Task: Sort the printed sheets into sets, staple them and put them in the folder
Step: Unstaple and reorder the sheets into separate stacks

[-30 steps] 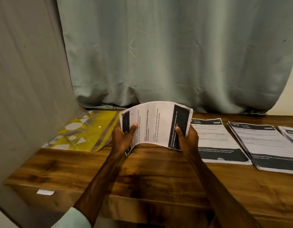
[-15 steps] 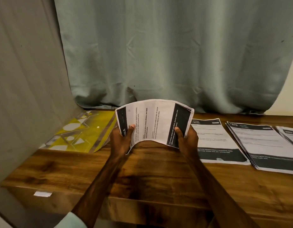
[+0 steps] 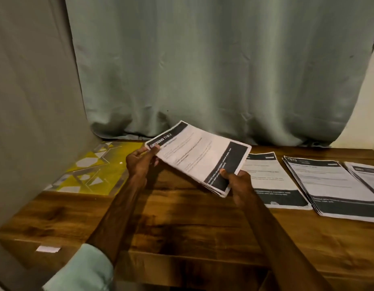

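Observation:
A set of printed sheets point(image 3: 199, 156), white with black bands at both ends, is held in the air above the wooden table point(image 3: 181, 223). My left hand point(image 3: 140, 162) pinches its far-left corner by the title band. My right hand point(image 3: 237, 181) grips the near-right black band, thumb on top. The set lies tilted, nearly flat. A yellow patterned folder point(image 3: 95, 169) lies flat at the back left of the table, to the left of my left hand. No stapler is in view.
Three more piles of printed sheets lie on the table to the right: one point(image 3: 272, 181) just past my right hand, a thicker one point(image 3: 333, 187), and one point(image 3: 366, 175) cut off by the frame edge. A green curtain point(image 3: 213, 70) hangs behind. A wall point(image 3: 30, 101) closes the left side.
The set was held upright and bowed, facing me, with both hands at its lower edge. Now it is turned and laid over, nearly flat, and my hands are further apart.

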`<state>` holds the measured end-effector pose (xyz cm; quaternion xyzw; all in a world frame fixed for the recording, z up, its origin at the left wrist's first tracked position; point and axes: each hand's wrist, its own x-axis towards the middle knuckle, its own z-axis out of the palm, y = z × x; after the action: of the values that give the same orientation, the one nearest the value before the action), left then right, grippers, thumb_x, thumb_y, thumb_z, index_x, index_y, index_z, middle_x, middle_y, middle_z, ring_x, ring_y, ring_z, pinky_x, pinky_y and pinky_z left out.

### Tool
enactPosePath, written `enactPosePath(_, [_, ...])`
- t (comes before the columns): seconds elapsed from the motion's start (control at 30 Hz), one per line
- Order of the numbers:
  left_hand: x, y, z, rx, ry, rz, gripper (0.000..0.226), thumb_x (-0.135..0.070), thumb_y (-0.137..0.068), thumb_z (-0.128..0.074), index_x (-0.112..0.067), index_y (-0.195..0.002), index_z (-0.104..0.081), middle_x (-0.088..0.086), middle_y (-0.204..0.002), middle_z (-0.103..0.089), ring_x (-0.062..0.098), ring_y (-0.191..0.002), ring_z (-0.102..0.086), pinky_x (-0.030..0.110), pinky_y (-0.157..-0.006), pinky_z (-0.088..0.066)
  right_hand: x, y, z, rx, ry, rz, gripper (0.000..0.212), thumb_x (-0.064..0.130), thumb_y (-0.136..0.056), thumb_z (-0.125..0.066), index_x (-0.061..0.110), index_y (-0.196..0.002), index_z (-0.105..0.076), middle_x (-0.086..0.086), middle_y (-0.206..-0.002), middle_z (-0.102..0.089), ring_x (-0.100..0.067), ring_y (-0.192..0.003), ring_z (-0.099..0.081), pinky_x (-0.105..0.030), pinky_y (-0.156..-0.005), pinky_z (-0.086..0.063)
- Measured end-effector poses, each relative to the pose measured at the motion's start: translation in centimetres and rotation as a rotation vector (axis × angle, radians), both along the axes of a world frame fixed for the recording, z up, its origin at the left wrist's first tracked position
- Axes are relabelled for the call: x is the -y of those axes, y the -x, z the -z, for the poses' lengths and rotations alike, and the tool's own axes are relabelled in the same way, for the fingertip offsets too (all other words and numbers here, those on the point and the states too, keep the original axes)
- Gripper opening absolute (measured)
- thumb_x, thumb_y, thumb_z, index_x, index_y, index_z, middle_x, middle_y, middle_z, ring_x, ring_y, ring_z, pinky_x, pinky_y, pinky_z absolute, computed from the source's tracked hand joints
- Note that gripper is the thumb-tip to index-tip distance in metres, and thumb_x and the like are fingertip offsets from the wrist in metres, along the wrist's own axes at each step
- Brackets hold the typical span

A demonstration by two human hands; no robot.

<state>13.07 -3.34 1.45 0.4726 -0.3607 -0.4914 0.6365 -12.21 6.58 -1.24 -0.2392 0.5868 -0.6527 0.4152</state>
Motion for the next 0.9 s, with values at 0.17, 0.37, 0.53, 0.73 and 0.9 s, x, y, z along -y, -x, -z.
enactPosePath(0.17, [-1.4,2.6,1.8,0.025,-0.199,0.306,0.032,-0.026,-0.082,-0.085,-0.015,-0.109,-0.072,0.008,-0.103,-0.078,0.025,-0.096,-0.075,0.039,-0.078,-0.064,-1.4,-3.4,1.9,0.244,-0.002,0.046,0.042,0.005,-0.09,-0.072,0.009,-0.127,-0.052,-0.005,-0.107,-0.066,-0.027,-0.09,-0.067,-0.042,-0.068,-0.059])
enactPosePath(0.37, [-2.0,4.0,4.9,0.058,-0.289,0.392,0.032,0.004,-0.086,-0.074,-0.004,-0.116,-0.07,0.012,-0.112,-0.076,0.028,-0.094,-0.076,0.034,-0.064,-0.063,-1.8,-7.0,4.2,0.329,0.084,0.029,0.054,0.004,-0.089,-0.073,0.012,-0.138,-0.053,-0.012,-0.129,-0.066,-0.028,-0.105,-0.068,-0.033,-0.055,-0.06])
enactPosePath(0.53, [-0.4,2.6,4.8,0.206,-0.307,0.415,0.031,0.009,-0.087,-0.07,0.002,-0.117,-0.068,0.008,-0.113,-0.074,0.025,-0.1,-0.072,0.03,-0.066,-0.062,-2.9,-6.3,4.3,0.36,0.087,-0.063,0.052,0.005,-0.092,-0.07,0.014,-0.138,-0.05,-0.014,-0.126,-0.066,-0.029,-0.097,-0.071,-0.035,-0.056,-0.06])
enactPosePath(0.73, [3.2,0.6,5.4,0.438,-0.364,0.5,0.048,0.002,-0.076,-0.084,-0.003,-0.12,-0.067,0.008,-0.113,-0.076,0.026,-0.101,-0.074,0.043,-0.088,-0.06,-4.7,-4.0,4.5,0.266,0.043,-0.052,0.039,0.013,-0.098,-0.065,0.003,-0.133,-0.053,-0.021,-0.109,-0.072,-0.036,-0.081,-0.076,-0.034,-0.058,-0.061])
enactPosePath(0.9, [3.1,0.5,4.9,0.547,-0.346,0.572,0.038,-0.001,-0.079,-0.082,-0.005,-0.115,-0.07,0.007,-0.111,-0.077,0.027,-0.105,-0.072,0.049,-0.099,-0.056,-5.5,-2.9,4.4,0.105,0.022,-0.008,0.042,0.012,-0.098,-0.063,0.004,-0.138,-0.05,-0.02,-0.105,-0.073,-0.03,-0.074,-0.077,-0.036,-0.06,-0.064])
